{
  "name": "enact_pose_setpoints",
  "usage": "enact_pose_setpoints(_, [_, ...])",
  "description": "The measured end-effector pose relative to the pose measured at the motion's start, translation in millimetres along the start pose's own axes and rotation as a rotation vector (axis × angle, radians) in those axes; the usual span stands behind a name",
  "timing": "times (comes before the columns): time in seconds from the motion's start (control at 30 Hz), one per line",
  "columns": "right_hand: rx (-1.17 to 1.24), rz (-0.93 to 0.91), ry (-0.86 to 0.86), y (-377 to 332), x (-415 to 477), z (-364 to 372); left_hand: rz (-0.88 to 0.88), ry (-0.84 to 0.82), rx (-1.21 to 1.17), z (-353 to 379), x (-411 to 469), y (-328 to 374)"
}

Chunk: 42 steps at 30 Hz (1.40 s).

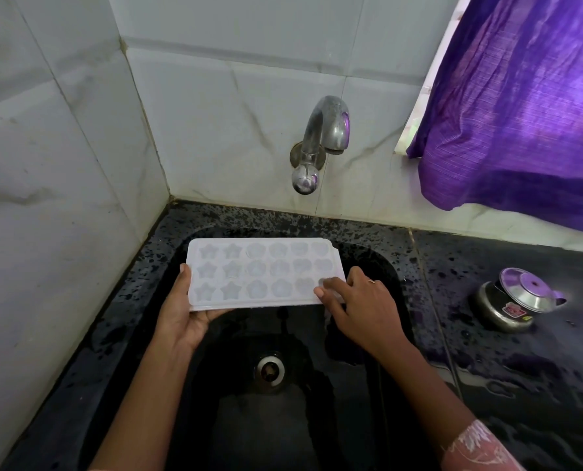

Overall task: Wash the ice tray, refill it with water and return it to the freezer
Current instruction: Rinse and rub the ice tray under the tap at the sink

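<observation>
A white plastic ice tray (259,270) with star and flower shaped moulds is held level over the black sink (215,385), below the metal tap (324,137). My left hand (184,311) grips the tray's near left corner from below, thumb up along its left edge. My right hand (358,307) rests on the tray's right end, with its fingertips on the near right moulds. No water runs from the tap.
The wet black speckled counter (504,368) surrounds the sink. A small steel pot with a lid (517,300) stands on the counter at the right. A purple curtain (521,96) hangs at the upper right. White tiled walls close the left and back.
</observation>
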State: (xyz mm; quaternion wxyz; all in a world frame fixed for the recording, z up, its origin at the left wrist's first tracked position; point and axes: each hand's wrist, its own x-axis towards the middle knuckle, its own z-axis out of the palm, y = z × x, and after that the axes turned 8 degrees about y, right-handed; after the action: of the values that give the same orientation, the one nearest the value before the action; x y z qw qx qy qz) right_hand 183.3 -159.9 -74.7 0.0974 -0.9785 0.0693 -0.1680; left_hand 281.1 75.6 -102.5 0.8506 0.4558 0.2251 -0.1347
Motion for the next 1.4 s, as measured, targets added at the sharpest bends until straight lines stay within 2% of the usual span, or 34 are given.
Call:
enact_pose_setpoints(0.8, [0.016,-0.04,-0.02,-2,0,0,0.027,-0.003,0.014,1,1,-2])
enact_pose_setpoints(1.03, [0.046,-0.029,0.061,-6,1,-4,0.023,-0.003,0.008,4,-2,-2])
enact_pose_setpoints(1.27, [-0.017,-0.117,-0.072,-19,4,-4,0.022,-0.029,0.012,10,-3,-1])
enact_pose_setpoints(1.4, [-0.02,-0.124,-0.088,-21,5,-2,0.02,-0.026,0.022,10,-1,1])
